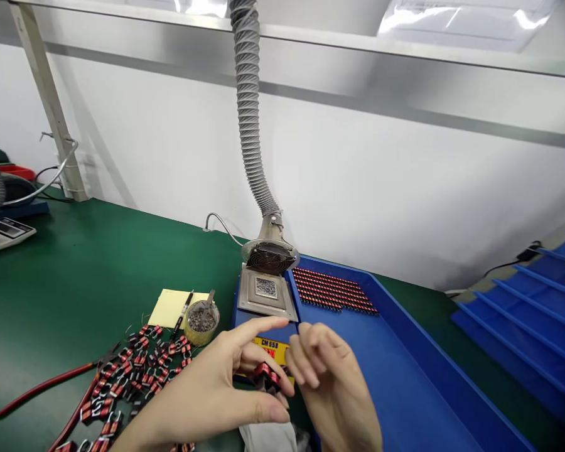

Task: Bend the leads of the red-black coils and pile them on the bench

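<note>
My left hand [221, 383] is in front of the solder pot, palm turned to the right. Its thumb and index finger are apart, while the other fingers curl round a few small red-and-black wire-wound coils [265, 375]. Close beside it, my right hand [341, 389] is raised with the fingers bent inward; whether something small is between them I cannot make out. Behind both hands is the solder pot [245, 295], its square well of grey metal facing up. Its yellow CM 558 panel [280, 345] with red digits is partly covered by my fingers.
Loose coils [141, 370] lie heaped at the left near red-handled pliers [51, 383]. A tub of grey bits [201, 323], a pen and a yellow notepad [160, 309] stand behind. Coil rows [334, 292] fill the blue tray's [433, 358] far end. A fume hose [248, 94] hangs overhead.
</note>
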Action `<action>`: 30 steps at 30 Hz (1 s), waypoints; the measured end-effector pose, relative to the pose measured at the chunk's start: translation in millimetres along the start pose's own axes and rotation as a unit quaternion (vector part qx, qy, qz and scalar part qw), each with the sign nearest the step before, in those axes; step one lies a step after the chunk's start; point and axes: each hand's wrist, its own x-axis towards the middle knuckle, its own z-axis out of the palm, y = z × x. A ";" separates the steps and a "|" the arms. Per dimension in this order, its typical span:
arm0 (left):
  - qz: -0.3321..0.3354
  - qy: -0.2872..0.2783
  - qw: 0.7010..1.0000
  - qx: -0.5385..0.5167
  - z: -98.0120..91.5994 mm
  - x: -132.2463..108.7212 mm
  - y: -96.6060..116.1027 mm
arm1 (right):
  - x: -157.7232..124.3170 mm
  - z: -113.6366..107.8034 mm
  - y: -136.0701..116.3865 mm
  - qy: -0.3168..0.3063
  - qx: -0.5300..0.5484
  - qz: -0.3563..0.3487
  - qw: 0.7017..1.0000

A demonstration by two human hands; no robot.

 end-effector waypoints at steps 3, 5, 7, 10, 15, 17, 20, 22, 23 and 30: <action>0.021 0.019 1.000 0.013 -1.7 -2.2 2.9 | -2.2 -4.4 -4.0 0.046 -0.078 -0.055 0.994; 0.031 0.036 0.998 0.029 -2.1 -3.4 3.8 | -4.6 -4.6 -4.1 -0.004 -0.176 -0.066 0.982; 0.030 0.044 0.997 0.050 -1.7 -4.0 4.3 | -6.8 -1.4 -2.3 -0.053 -0.232 -0.061 0.969; 0.033 0.047 0.995 0.077 -0.1 -4.4 4.8 | -9.2 4.9 1.8 -0.055 -0.235 -0.048 0.969; 0.033 0.054 0.994 0.094 2.1 -5.3 5.3 | -9.2 6.3 8.4 -0.035 -0.176 -0.030 0.983; 0.037 0.058 0.993 0.097 2.4 -5.6 4.3 | -8.1 6.1 9.6 -0.028 -0.182 -0.033 0.982; 0.045 0.052 0.994 0.090 2.9 -5.4 0.7 | -7.6 7.9 9.3 -0.016 -0.204 -0.043 0.978; 0.053 0.047 0.994 0.078 3.7 -4.7 -1.8 | -8.4 10.0 8.6 -0.009 -0.223 -0.057 0.973; 0.058 0.048 0.995 0.072 4.4 -4.2 -2.6 | -9.0 11.1 8.3 -0.007 -0.234 -0.066 0.970; 0.087 0.120 0.978 0.146 7.9 -1.1 1.0 | -8.7 14.7 13.9 0.034 -0.296 -0.152 0.942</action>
